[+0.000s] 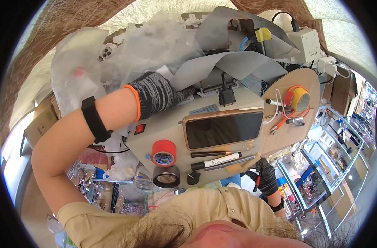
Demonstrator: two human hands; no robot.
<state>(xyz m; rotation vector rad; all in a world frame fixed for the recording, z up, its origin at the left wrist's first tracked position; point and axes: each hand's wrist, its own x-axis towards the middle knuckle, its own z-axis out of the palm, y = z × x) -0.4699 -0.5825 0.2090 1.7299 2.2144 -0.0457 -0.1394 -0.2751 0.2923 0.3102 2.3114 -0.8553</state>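
Observation:
My left hand (158, 94), in a dark grey knit glove with an orange cuff, reaches over the back of a beige box-shaped machine (234, 115). One finger stretches toward a metal bracket (187, 100) beside a curling grey sheet (221, 62); my other fingertips are hidden, and no held thing shows. Low at the right, my right hand (266, 178), gloved too, closes round a slim red-and-black tool (258, 180) that points downward. A black cable connector (226, 94) sits on the machine, right of my left hand.
A phone (223, 129), a marker (216, 161), red tape (163, 152) and black tape (166, 177) lie on the machine's top. Cardboard (289, 124) at its right carries a yellow-and-orange tape roll (300, 100) and cables. Clear plastic (155, 45) drapes behind; a metal frame (320, 194) stands right.

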